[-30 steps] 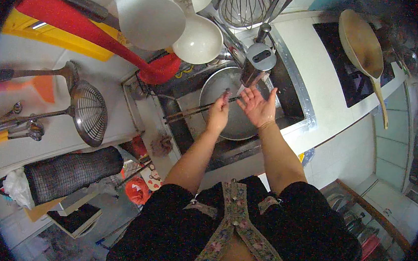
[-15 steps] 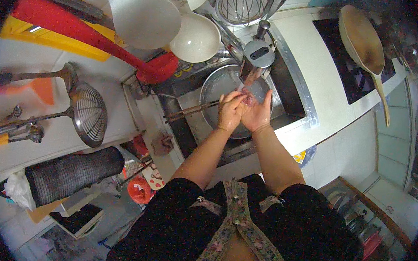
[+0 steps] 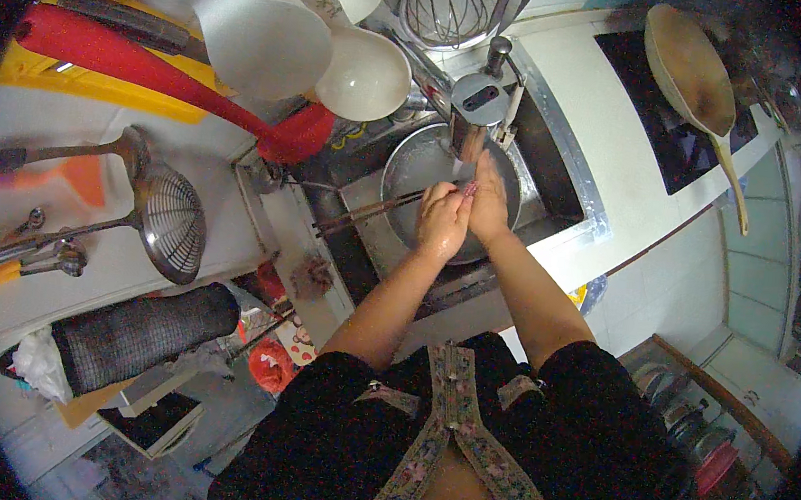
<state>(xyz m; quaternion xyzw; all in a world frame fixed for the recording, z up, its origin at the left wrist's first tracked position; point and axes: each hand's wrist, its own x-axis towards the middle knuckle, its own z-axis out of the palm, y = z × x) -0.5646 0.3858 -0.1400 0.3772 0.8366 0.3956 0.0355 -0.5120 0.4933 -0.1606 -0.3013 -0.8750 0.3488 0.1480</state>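
Under the grey metal tap (image 3: 480,100), both my hands meet above a round metal basin (image 3: 395,178) standing in the sink. My left hand (image 3: 443,223) is closed, its fingers curled against a small reddish-pink thing (image 3: 470,189) too small to make out. My right hand (image 3: 489,199) lies alongside, fingers stretched out and together toward the tap outlet, its palm turned to the left hand. Wet skin glistens on my left hand. A pair of dark chopsticks (image 3: 366,214) reaches from the sink's left edge to my left hand; I cannot tell whether it touches them.
Hanging utensils crowd the upper left: a white ladle (image 3: 261,43), a red spatula (image 3: 296,134) and a slotted metal skimmer (image 3: 172,221). A whisk (image 3: 446,6) is behind the tap. A pan (image 3: 688,70) rests on the black cooktop (image 3: 623,98) at right.
My right hand has turned from an open, upward palm with its thumb apart to an edge-on position against my left hand. The reddish thing is now mostly hidden between them.
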